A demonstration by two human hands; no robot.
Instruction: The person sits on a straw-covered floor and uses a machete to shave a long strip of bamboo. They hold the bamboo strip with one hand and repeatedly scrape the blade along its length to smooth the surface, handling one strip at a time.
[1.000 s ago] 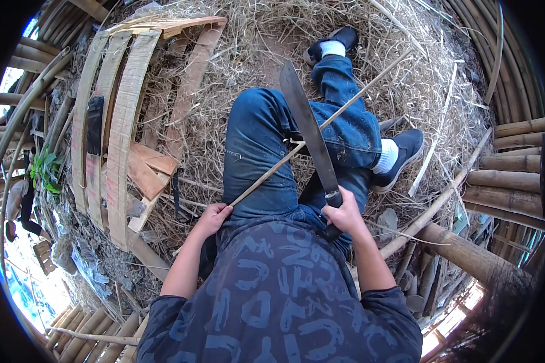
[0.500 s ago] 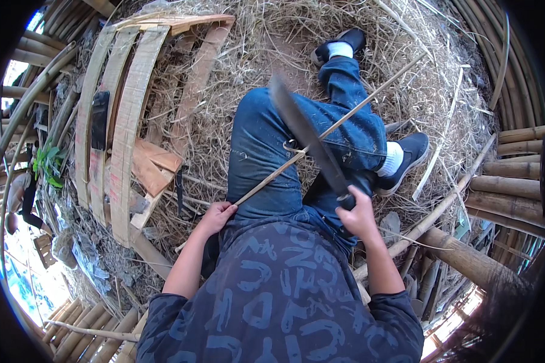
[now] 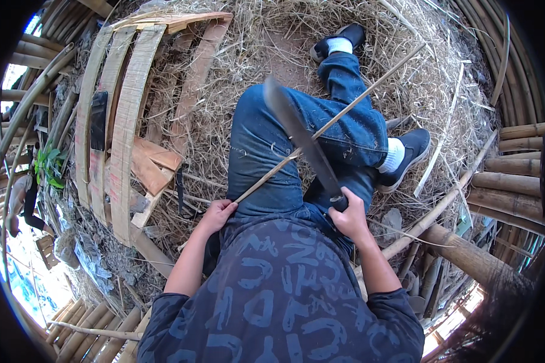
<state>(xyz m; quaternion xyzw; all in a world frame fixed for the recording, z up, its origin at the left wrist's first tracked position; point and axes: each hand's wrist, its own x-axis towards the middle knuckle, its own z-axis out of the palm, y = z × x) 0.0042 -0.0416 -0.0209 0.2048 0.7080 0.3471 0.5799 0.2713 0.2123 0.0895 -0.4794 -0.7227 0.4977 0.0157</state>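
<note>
Across my jeans lies a long thin bamboo strip (image 3: pixel 369 91), slanting from my lap at lower left to the upper right. My left hand (image 3: pixel 217 216) pinches its near end beside my left thigh. In my right hand (image 3: pixel 349 214) is a machete (image 3: pixel 306 142), its dark handle wrapped by my fingers. The wide blade points up and to the left and crosses the strip near its middle. Its tip is slightly blurred. At the crossing the strip shows a pale cut spot; whether the edge is in the bamboo cannot be made out.
A slatted wooden pallet (image 3: pixel 130 121) lies at left, with a black phone-like object (image 3: pixel 99 121) on it. Dry straw and shavings (image 3: pixel 266 36) cover the ground. Thick bamboo poles (image 3: pixel 472 257) lie at right. Bamboo walls (image 3: pixel 515 175) surround me. A person (image 3: pixel 19 202) is partly visible at far left.
The machete has shifted slightly left and down toward me along the bamboo strip, with my right hand. The pale curl on the strip looks smaller. My left hand keeps its pinch.
</note>
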